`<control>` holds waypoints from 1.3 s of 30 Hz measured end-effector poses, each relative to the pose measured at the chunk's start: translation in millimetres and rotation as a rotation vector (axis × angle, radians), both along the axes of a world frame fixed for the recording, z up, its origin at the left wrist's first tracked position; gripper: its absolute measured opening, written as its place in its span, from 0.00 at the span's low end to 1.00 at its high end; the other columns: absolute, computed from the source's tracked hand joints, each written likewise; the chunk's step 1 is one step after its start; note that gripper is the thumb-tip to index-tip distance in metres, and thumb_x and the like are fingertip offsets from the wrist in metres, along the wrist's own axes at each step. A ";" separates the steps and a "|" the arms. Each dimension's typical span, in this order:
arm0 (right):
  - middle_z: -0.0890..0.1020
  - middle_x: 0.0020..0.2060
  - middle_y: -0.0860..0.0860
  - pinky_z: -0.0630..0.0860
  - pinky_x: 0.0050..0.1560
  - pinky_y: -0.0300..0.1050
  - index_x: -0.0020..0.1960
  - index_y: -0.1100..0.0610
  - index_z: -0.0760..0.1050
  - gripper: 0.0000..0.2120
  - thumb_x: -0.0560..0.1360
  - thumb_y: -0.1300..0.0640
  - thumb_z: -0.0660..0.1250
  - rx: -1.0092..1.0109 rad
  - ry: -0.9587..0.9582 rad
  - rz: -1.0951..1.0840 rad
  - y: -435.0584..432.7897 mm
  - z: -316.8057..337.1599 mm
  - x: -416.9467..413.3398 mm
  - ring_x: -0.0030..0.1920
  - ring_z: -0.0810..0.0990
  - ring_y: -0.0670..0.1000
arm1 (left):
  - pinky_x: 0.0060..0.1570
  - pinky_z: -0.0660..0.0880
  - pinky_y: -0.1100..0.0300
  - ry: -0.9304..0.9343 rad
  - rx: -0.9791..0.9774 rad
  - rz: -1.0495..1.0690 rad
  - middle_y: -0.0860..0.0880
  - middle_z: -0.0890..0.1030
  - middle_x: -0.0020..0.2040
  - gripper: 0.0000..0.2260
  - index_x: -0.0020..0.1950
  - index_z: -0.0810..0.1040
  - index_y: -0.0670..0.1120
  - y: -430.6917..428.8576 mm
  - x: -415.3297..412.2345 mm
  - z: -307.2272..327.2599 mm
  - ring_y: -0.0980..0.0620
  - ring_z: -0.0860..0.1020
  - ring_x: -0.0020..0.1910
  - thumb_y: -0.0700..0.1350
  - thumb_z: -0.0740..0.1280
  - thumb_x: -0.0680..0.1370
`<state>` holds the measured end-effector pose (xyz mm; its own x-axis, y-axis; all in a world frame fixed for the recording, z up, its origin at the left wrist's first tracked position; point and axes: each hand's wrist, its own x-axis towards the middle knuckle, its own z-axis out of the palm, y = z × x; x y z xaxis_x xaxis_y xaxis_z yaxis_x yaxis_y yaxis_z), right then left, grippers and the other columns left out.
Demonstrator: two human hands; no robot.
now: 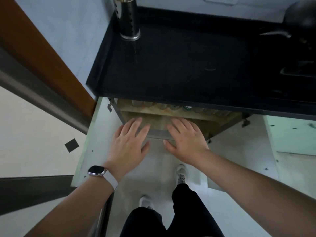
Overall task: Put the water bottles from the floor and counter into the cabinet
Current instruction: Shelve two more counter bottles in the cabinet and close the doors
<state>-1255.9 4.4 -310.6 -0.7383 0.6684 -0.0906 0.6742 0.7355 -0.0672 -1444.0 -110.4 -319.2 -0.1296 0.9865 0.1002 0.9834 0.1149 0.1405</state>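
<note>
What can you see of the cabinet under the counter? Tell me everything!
The cabinet sits under the dark counter, both white doors swung wide open. Inside looks like worn yellowish wood, with a shelf holding a row of clear bottles. Metal hinges show at both sides. The left hand and right hand spread open before it; contact is unclear.

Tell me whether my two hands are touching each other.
Apart. The head view shows the left hand and right hand open, side by side, with a plain gap between their thumbs.
</note>
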 end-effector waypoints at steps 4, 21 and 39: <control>0.70 0.69 0.54 0.63 0.69 0.54 0.69 0.54 0.69 0.27 0.78 0.38 0.54 -0.008 -0.033 -0.058 -24.4 26.4 17.5 0.70 0.67 0.57 | 0.70 0.66 0.44 -0.002 -0.027 -0.030 0.43 0.72 0.73 0.22 0.72 0.72 0.49 -18.1 10.7 26.2 0.42 0.69 0.73 0.54 0.64 0.79; 0.65 0.73 0.52 0.62 0.70 0.53 0.74 0.52 0.64 0.28 0.79 0.39 0.52 -0.116 -0.118 -0.215 -14.9 25.6 146.3 0.73 0.63 0.55 | 0.68 0.68 0.43 0.020 -0.235 0.030 0.42 0.72 0.72 0.22 0.71 0.72 0.48 -17.4 76.1 26.5 0.41 0.69 0.72 0.52 0.66 0.78; 0.63 0.73 0.52 0.61 0.69 0.53 0.74 0.51 0.62 0.28 0.79 0.38 0.52 -0.200 -0.189 -0.251 8.7 -16.1 136.3 0.71 0.63 0.54 | 0.68 0.67 0.37 -0.091 -0.516 0.747 0.40 0.58 0.78 0.29 0.77 0.60 0.49 -78.6 -34.6 -26.5 0.37 0.59 0.75 0.55 0.64 0.79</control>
<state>-1119.7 13.1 -326.8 -0.5115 0.7817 -0.3567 0.8460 0.5309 -0.0496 -1478.6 -189.0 -345.7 -0.7386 0.5624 -0.3717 0.6155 0.7875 -0.0316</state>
